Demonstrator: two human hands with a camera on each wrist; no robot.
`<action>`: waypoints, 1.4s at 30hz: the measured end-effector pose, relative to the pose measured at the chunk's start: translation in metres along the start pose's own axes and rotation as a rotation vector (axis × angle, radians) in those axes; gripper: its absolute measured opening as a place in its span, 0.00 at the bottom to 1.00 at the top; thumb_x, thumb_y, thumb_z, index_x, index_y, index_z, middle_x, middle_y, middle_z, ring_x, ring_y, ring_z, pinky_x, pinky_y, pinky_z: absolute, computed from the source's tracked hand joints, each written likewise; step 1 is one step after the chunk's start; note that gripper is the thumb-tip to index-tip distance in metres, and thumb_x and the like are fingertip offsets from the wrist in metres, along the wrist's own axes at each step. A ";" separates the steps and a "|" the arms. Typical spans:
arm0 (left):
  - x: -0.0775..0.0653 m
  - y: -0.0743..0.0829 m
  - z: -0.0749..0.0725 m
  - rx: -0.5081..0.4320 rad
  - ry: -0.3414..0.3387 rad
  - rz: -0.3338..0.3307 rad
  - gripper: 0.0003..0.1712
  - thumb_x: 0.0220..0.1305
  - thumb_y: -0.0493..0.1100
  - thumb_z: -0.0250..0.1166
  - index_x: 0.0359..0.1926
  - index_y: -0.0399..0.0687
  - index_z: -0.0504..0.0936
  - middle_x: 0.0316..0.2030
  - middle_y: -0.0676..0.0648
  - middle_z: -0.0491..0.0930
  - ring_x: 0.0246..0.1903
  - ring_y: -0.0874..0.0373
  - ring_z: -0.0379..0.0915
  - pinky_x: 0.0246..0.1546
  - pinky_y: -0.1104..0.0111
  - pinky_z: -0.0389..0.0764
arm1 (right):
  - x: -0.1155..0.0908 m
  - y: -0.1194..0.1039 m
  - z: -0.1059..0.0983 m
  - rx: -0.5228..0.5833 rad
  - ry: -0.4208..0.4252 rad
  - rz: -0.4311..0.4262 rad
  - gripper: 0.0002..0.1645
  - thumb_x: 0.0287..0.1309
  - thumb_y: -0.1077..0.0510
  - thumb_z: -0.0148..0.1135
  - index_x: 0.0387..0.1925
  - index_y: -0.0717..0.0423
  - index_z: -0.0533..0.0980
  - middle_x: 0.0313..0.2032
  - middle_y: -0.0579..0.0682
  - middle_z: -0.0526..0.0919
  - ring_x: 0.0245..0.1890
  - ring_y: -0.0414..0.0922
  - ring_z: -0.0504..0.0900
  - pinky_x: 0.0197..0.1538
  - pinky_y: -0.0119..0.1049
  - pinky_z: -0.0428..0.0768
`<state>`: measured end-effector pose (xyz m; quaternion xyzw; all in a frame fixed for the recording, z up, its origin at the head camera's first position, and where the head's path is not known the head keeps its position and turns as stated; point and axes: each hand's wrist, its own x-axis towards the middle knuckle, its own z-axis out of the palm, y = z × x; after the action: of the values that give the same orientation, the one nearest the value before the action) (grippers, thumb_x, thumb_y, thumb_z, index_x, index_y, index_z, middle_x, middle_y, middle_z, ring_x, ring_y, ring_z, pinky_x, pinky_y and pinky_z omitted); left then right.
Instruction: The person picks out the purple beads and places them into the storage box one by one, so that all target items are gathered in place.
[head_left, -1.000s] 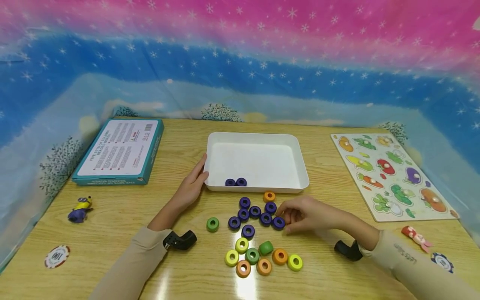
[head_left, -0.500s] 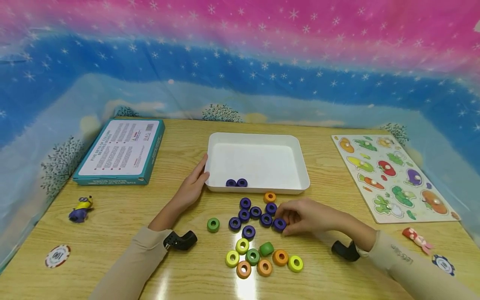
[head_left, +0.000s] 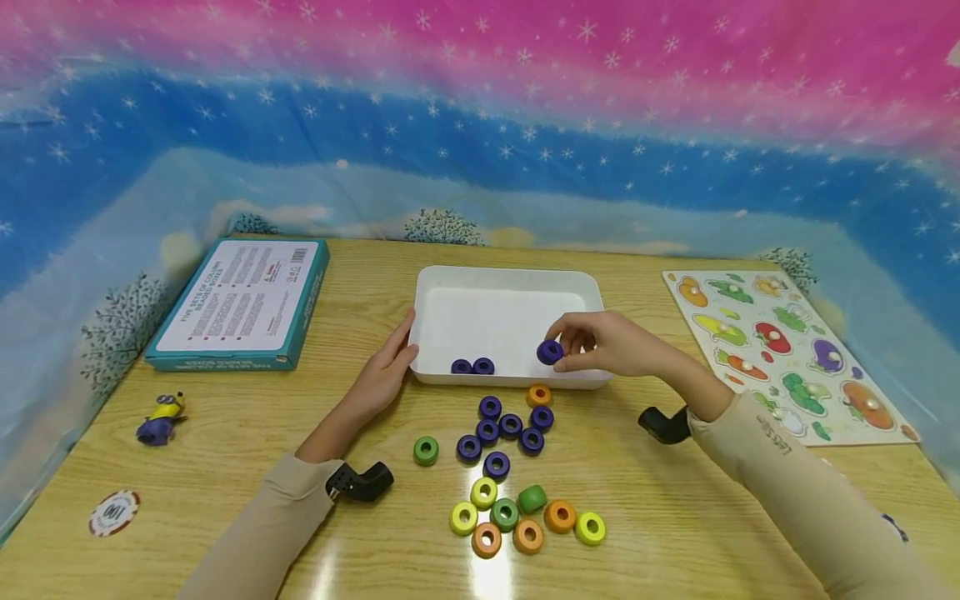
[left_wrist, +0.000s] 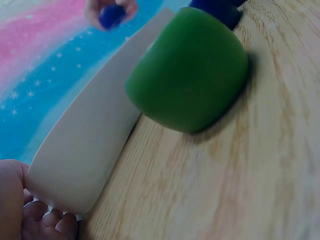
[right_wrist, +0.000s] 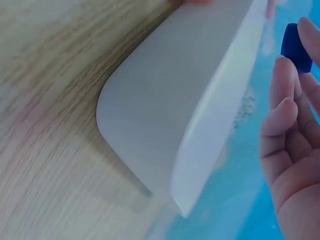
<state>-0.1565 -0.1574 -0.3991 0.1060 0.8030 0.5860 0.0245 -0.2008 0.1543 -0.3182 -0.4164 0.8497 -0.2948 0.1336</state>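
My right hand [head_left: 611, 343] pinches a dark purple ring-shaped bead [head_left: 550, 352] between thumb and fingers, above the near right part of the white tray [head_left: 517, 382]. In the right wrist view that bead [right_wrist: 296, 48] shows at the fingertips, beyond the tray's rim. My left hand [head_left: 382, 371] holds the tray at its left near corner; in the left wrist view its fingers [left_wrist: 49, 224] are curled by the wall. Inside the tray, two purple beads [head_left: 483, 366] lie along the near wall. Several more purple beads [head_left: 511, 426] lie on the table in front.
Nearer lie several yellow, orange and green beads [head_left: 504, 514], with a green bead [head_left: 426, 451] apart at left. A boxed set [head_left: 236, 296], a minion figure [head_left: 161, 419] and a poker chip [head_left: 115, 513] are leftward. A vegetable puzzle board [head_left: 787, 350] lies right.
My right hand has picked up the rightmost purple bead from the table group and carried it up and away over the tray. My left hand stays at the tray's corner.
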 end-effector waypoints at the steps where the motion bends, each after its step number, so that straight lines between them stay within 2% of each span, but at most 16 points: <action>1: 0.000 0.000 0.000 -0.002 -0.002 0.003 0.28 0.65 0.41 0.38 0.64 0.50 0.41 0.63 0.52 0.40 0.60 0.65 0.34 0.57 0.65 0.43 | 0.004 0.003 0.001 -0.001 0.000 0.005 0.18 0.45 0.49 0.60 0.40 0.48 0.72 0.25 0.41 0.74 0.25 0.37 0.72 0.27 0.32 0.70; 11: 0.000 -0.001 -0.001 -0.004 -0.003 0.002 0.28 0.65 0.42 0.38 0.64 0.51 0.41 0.63 0.54 0.40 0.59 0.65 0.35 0.57 0.65 0.44 | 0.032 0.025 0.024 0.003 -0.077 0.020 0.17 0.44 0.53 0.62 0.38 0.54 0.73 0.24 0.42 0.74 0.23 0.37 0.73 0.28 0.31 0.72; 18: -0.002 0.000 0.000 -0.012 -0.005 0.002 0.28 0.65 0.42 0.38 0.64 0.50 0.41 0.63 0.52 0.39 0.59 0.65 0.35 0.57 0.65 0.44 | 0.042 0.020 0.036 -0.005 -0.134 -0.013 0.14 0.45 0.60 0.61 0.38 0.55 0.73 0.24 0.43 0.74 0.23 0.37 0.73 0.29 0.29 0.72; 28: 0.000 0.000 0.000 -0.009 0.001 0.007 0.28 0.65 0.41 0.38 0.64 0.52 0.41 0.63 0.54 0.40 0.59 0.65 0.35 0.57 0.65 0.44 | 0.054 0.016 0.043 0.012 -0.136 -0.030 0.14 0.45 0.62 0.61 0.38 0.54 0.72 0.25 0.44 0.74 0.25 0.37 0.73 0.30 0.29 0.72; 34: 0.000 -0.001 0.000 -0.012 -0.005 0.009 0.28 0.65 0.41 0.38 0.64 0.52 0.41 0.63 0.54 0.40 0.59 0.65 0.35 0.57 0.66 0.44 | 0.053 0.010 0.041 0.002 -0.128 0.006 0.15 0.46 0.60 0.60 0.39 0.55 0.72 0.25 0.43 0.75 0.25 0.37 0.73 0.30 0.29 0.72; 39: 0.000 0.000 0.000 0.009 0.006 0.005 0.28 0.65 0.43 0.39 0.64 0.51 0.41 0.63 0.55 0.40 0.59 0.65 0.36 0.56 0.66 0.45 | 0.042 -0.001 0.030 -0.014 -0.057 0.026 0.17 0.46 0.55 0.61 0.40 0.56 0.72 0.24 0.41 0.75 0.24 0.36 0.73 0.30 0.31 0.72; 42: -0.002 0.001 0.001 0.073 0.029 0.023 0.29 0.65 0.45 0.40 0.64 0.51 0.42 0.62 0.54 0.42 0.59 0.64 0.38 0.56 0.65 0.47 | 0.031 -0.013 0.023 -0.044 -0.008 -0.002 0.17 0.47 0.53 0.59 0.40 0.54 0.72 0.24 0.40 0.74 0.24 0.36 0.72 0.28 0.30 0.71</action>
<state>-0.1543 -0.1568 -0.3991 0.1075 0.8227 0.5582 0.0025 -0.2008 0.1150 -0.3279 -0.4213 0.8548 -0.2747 0.1274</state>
